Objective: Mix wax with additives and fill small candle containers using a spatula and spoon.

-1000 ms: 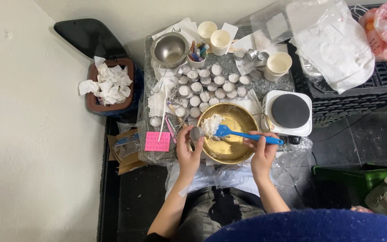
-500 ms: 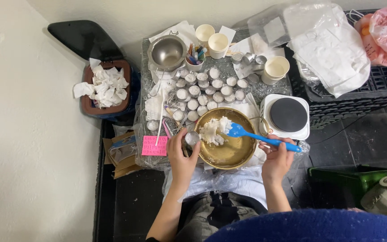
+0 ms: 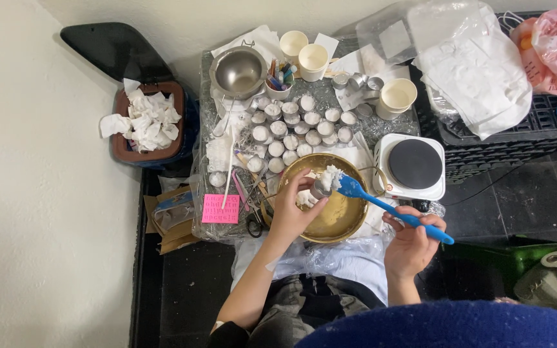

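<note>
My left hand [image 3: 289, 212] holds a small metal cup [image 3: 320, 189] over the gold bowl [image 3: 336, 222]. My right hand [image 3: 412, 241] grips the blue spatula [image 3: 388, 207] by its handle. The spatula's blade carries a lump of white wax [image 3: 330, 176] and touches the cup's rim. More white flakes lie inside the bowl, partly hidden by my left hand. Several small filled cups [image 3: 291, 129] stand in rows on the table behind the bowl.
A white hot plate [image 3: 412, 165] sits right of the bowl. A steel pot [image 3: 238, 72], paper cups [image 3: 304, 51] and a cream mug [image 3: 398, 96] stand at the back. A pink mould [image 3: 220, 209] and scissors [image 3: 253, 219] lie left. A bin of tissues [image 3: 146, 122] stands farther left.
My left hand has moved the small cup from the bowl's left edge to over the bowl. The spatula has lifted wax up to the cup.
</note>
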